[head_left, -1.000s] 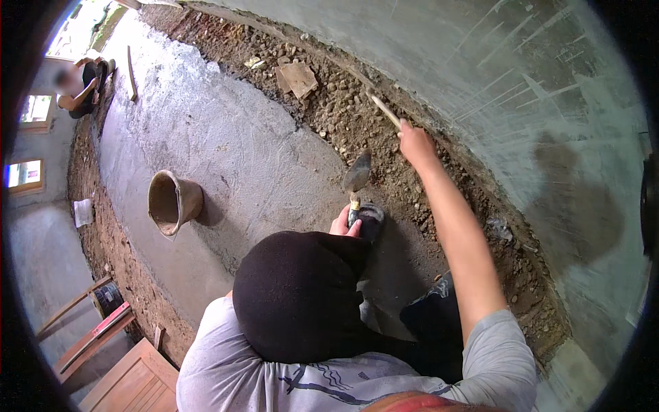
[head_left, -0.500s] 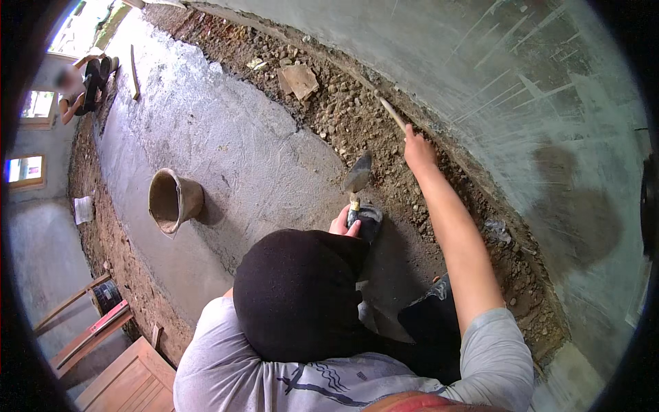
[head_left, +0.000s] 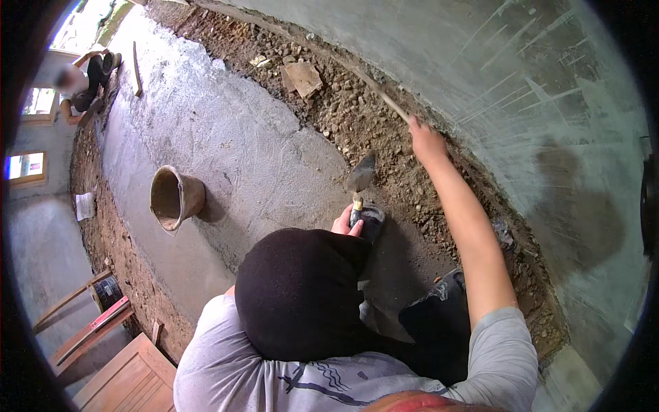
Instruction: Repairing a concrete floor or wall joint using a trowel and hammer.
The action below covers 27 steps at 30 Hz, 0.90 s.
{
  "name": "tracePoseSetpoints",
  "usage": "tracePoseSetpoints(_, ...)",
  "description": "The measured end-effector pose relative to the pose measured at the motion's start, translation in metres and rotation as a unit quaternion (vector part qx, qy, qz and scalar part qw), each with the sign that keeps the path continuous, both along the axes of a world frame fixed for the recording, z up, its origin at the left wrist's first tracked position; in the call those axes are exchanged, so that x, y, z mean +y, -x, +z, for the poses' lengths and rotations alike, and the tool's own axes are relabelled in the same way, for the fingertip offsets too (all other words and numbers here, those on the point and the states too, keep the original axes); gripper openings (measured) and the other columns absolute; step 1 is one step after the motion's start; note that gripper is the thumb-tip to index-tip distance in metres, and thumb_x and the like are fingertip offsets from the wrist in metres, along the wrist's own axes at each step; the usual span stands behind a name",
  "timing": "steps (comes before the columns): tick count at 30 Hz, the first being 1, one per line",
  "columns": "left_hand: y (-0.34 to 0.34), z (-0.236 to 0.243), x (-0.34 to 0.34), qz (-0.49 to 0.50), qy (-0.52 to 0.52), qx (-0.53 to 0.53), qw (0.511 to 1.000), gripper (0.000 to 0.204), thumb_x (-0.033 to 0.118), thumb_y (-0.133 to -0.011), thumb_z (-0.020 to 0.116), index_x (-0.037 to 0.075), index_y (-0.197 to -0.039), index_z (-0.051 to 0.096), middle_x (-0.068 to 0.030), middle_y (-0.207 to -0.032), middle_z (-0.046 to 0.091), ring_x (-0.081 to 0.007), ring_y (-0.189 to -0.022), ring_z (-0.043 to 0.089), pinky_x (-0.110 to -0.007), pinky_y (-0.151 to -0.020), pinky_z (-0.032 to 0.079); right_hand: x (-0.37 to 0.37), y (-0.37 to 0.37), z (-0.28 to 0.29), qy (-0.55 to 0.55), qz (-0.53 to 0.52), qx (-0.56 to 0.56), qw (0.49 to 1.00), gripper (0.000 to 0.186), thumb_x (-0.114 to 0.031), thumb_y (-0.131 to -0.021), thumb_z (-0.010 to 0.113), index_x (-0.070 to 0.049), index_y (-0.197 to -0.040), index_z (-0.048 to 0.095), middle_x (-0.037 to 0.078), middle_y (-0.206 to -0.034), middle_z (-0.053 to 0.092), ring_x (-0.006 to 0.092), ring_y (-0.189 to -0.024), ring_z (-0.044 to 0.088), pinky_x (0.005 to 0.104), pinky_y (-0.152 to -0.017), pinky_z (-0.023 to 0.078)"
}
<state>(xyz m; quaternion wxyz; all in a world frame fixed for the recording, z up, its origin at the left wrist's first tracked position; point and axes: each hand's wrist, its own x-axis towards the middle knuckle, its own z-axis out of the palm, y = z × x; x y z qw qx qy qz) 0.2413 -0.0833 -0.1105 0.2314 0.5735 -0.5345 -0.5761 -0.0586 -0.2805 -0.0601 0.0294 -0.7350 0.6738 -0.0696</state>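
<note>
My left hand [head_left: 344,224] grips the handle of a trowel [head_left: 360,172], whose metal blade rests over the edge of the dirt strip, just above a dark shoe [head_left: 373,226]. My right hand [head_left: 426,141] is closed on a pale wooden stick [head_left: 390,101], its arm stretched along the rubble strip [head_left: 350,120]. The far part of the stick lies along the base of the rendered wall [head_left: 508,62]. Below my left hand, my black head covering hides part of the forearm.
A mortar-stained bucket [head_left: 193,196] stands on the concrete floor [head_left: 144,137]. A co-worker [head_left: 89,86] crouches at top left. A wooden board [head_left: 137,69], a flat broken slab [head_left: 303,77], leaning planks [head_left: 89,329], a dark drum [head_left: 106,292] and a wooden door panel [head_left: 130,374] are around.
My right hand and the stick have shifted up and to the right along the wall's foot. My left hand and trowel barely moved. The co-worker's arms and body changed position.
</note>
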Motion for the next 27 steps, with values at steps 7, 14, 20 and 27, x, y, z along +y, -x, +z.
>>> tracePoseSetpoints(7,-0.015,-0.016,0.003,0.004,0.077,-0.012,0.997,0.051,0.018,-0.095,0.065,0.004,-0.141,0.047,-0.0028,-0.073,0.06,-0.0127,-0.063,0.056,-0.032,-0.06,0.047,-0.012,-0.034,0.034,-0.152,-0.031,-0.035,0.987,0.046,-0.022,-0.107,0.046,-0.016,-0.152,0.041,0.013,-0.088,0.063,0.0264,-0.068,0.067,0.0414,-0.056,0.057)
tracePoseSetpoints(14,-0.009,-0.016,0.004,-0.005,0.079,-0.003,0.997,0.05,0.016,-0.095,0.065,0.004,-0.141,0.048,-0.0018,-0.072,0.059,-0.0121,-0.064,0.055,-0.031,-0.061,0.046,-0.002,-0.014,0.009,-0.03,0.033,-0.039,0.998,0.045,-0.021,-0.107,0.043,-0.012,-0.152,0.039,0.015,-0.087,0.066,0.0327,-0.072,0.07,0.0431,-0.061,0.06)
tracePoseSetpoints(20,-0.02,-0.017,0.003,0.003,0.216,-0.015,0.976,0.05,0.016,-0.095,0.065,0.004,-0.141,0.048,-0.003,-0.072,0.06,-0.0128,-0.064,0.056,-0.031,-0.061,0.047,-0.013,-0.054,0.021,-0.221,-0.068,-0.015,0.973,0.041,-0.02,-0.106,0.047,-0.014,-0.147,0.044,0.016,-0.09,0.065,0.031,-0.075,0.07,0.0456,-0.058,0.058)
tracePoseSetpoints(27,-0.009,0.001,-0.001,0.003,-0.001,-0.005,1.0,0.053,0.018,-0.092,0.067,0.004,-0.14,0.05,-0.0231,-0.107,0.071,-0.0404,-0.104,0.068,-0.043,-0.09,0.05,0.01,-0.017,0.006,0.022,0.084,-0.041,0.995,0.043,-0.02,-0.108,0.041,-0.015,-0.151,0.044,0.014,-0.09,0.064,0.0293,-0.072,0.07,0.0446,-0.058,0.059)
